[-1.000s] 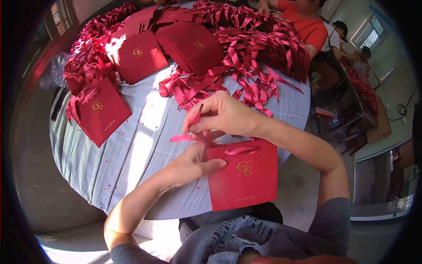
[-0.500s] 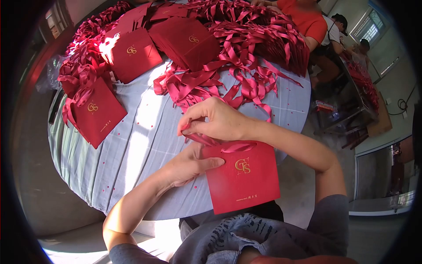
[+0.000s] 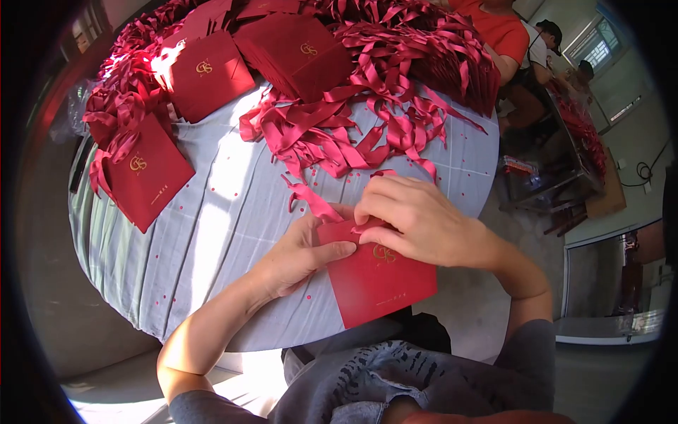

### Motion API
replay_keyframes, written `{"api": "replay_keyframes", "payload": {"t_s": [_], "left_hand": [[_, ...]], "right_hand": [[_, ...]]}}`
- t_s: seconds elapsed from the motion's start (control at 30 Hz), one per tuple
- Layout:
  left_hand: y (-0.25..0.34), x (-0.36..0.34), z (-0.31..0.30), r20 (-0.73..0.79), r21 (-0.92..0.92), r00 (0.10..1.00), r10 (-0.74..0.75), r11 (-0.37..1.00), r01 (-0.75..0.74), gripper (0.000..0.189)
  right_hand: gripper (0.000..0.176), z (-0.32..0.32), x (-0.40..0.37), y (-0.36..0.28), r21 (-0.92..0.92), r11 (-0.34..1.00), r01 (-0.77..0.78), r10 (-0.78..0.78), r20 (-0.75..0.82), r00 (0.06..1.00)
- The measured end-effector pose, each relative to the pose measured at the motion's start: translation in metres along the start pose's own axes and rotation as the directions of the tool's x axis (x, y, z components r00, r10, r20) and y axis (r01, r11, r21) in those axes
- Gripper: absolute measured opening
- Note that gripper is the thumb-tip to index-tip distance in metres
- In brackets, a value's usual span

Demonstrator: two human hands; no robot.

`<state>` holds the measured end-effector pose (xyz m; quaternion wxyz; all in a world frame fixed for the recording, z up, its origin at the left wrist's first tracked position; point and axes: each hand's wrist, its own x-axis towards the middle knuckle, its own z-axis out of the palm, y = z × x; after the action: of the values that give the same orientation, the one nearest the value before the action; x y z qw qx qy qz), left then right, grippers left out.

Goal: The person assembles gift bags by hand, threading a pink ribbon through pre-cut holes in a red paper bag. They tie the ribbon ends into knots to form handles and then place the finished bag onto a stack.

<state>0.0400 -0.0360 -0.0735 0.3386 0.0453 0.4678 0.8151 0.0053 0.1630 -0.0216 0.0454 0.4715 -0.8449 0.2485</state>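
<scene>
A red paper gift bag (image 3: pixel 385 286) with a gold monogram is held upright at the table's near edge. My left hand (image 3: pixel 304 254) grips its upper left edge, thumb on the front face and fingers behind. At the bag's top, my right hand (image 3: pixel 409 219) pinches a ribbon close to the opening and partly covers the monogram. One loose ribbon end (image 3: pixel 314 201) sticks out to the upper left, above my left hand. Just beyond my hands lies a tangle of loose red ribbons (image 3: pixel 318 134).
Stacks of flat red bags (image 3: pixel 293 60) and ribbon-handled bags (image 3: pixel 452 60) crowd the far side of the cloth-covered round table (image 3: pixel 233 275). One bag (image 3: pixel 148 173) lies at left. Small red dots are scattered about. A person in a red shirt (image 3: pixel 498 32) is at the far right.
My right hand has moved down and right, from holding the ribbon above the bag to pinching at its top edge. A ribbon end now points up left. My left hand keeps its grip.
</scene>
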Motion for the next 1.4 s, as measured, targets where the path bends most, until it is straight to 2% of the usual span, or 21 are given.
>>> {"api": "replay_keyframes", "payload": {"t_s": [0.07, 0.13, 0.2, 0.27, 0.3, 0.37, 0.43, 0.53, 0.6, 0.73, 0.83, 0.9, 0.93, 0.97, 1.03, 1.23, 1.37, 1.4], "left_hand": [[-0.002, 0.000, 0.001, -0.014, 0.081, 1.000, 0.009, 0.997, -0.008, 0.045], [-0.005, 0.001, 0.001, -0.018, 0.071, 1.000, 0.017, 0.997, -0.016, 0.047], [-0.006, 0.001, 0.002, -0.029, 0.064, 0.999, 0.032, 0.997, -0.030, 0.048], [-0.007, 0.001, 0.004, -0.034, 0.120, 0.998, 0.062, 0.991, -0.057, 0.050], [-0.008, 0.001, 0.003, -0.035, 0.119, 0.997, 0.064, 0.991, -0.060, 0.050], [-0.010, 0.001, 0.000, -0.054, 0.077, 0.998, 0.033, 0.997, -0.028, 0.053], [-0.017, 0.003, -0.004, -0.061, 0.072, 0.997, 0.052, 0.996, -0.047, 0.054], [-0.019, 0.003, -0.004, -0.071, 0.069, 0.996, 0.059, 0.996, -0.054, 0.056], [-0.020, 0.004, -0.003, -0.075, 0.066, 0.996, 0.050, 0.997, -0.045, 0.056], [-0.024, 0.005, -0.004, -0.109, 0.106, 0.993, 0.048, 0.994, -0.036, 0.055], [-0.024, 0.004, -0.003, -0.119, 0.126, 0.992, 0.029, 0.992, -0.014, 0.055], [-0.024, 0.005, -0.003, -0.118, 0.152, 0.993, 0.025, 0.988, -0.007, 0.055], [-0.024, 0.005, -0.003, -0.125, 0.160, 0.992, 0.023, 0.987, -0.003, 0.055], [-0.024, 0.005, -0.003, -0.132, 0.167, 0.991, 0.022, 0.986, 0.000, 0.055], [-0.024, 0.004, -0.002, -0.123, 0.141, 0.992, 0.012, 0.990, 0.006, 0.055], [-0.023, 0.003, -0.003, -0.108, 0.137, 0.994, 0.002, 0.991, 0.013, 0.056], [-0.022, 0.004, -0.001, -0.098, 0.102, 0.995, 0.006, 0.995, 0.004, 0.056], [-0.022, 0.004, -0.002, -0.100, 0.105, 0.995, 0.007, 0.994, 0.003, 0.056]], "right_hand": [[0.016, 0.005, -0.007, -0.004, -0.014, 1.000, -0.027, 0.027, 0.013, 1.000], [0.017, 0.009, -0.009, -0.009, -0.003, 0.997, -0.071, 0.071, -0.062, 0.996], [0.017, 0.009, -0.009, -0.013, 0.027, 0.993, -0.113, 0.114, -0.050, 0.992], [0.015, 0.007, -0.007, -0.019, 0.022, 0.979, -0.201, 0.200, 0.056, 0.978], [0.015, 0.009, -0.007, -0.020, 0.021, 0.980, -0.200, 0.198, 0.059, 0.978], [0.013, 0.015, -0.008, -0.021, -0.151, 0.985, -0.079, 0.072, -0.050, 0.996], [0.011, 0.018, -0.008, -0.024, -0.180, 0.982, -0.058, 0.050, -0.047, 0.998], [0.011, 0.022, -0.010, -0.022, -0.130, 0.986, -0.105, 0.104, -0.013, 0.995], [0.012, 0.020, -0.009, -0.021, -0.019, 0.977, -0.211, 0.211, 0.019, 0.977], [0.013, 0.018, -0.009, -0.023, -0.102, 0.968, -0.229, 0.237, 0.067, 0.969], [0.010, 0.016, -0.007, -0.015, -0.014, 0.958, -0.286, 0.286, 0.110, 0.952], [0.011, 0.010, -0.002, -0.008, 0.205, 0.884, -0.421, 0.357, 0.288, 0.889], [0.013, 0.007, 0.000, -0.006, 0.258, 0.820, -0.512, 0.405, 0.372, 0.835], [0.013, 0.008, 0.000, -0.002, 0.255, 0.818, -0.515, 0.409, 0.370, 0.834], [0.014, 0.013, -0.003, 0.009, 0.507, 0.513, -0.692, 0.450, 0.528, 0.720], [0.012, 0.014, -0.006, 0.019, 0.572, 0.482, -0.664, 0.380, 0.546, 0.747], [0.012, 0.014, -0.006, 0.015, 0.584, 0.485, -0.651, 0.389, 0.523, 0.759], [0.012, 0.015, -0.006, 0.012, 0.545, 0.561, -0.623, 0.411, 0.470, 0.781]]}}
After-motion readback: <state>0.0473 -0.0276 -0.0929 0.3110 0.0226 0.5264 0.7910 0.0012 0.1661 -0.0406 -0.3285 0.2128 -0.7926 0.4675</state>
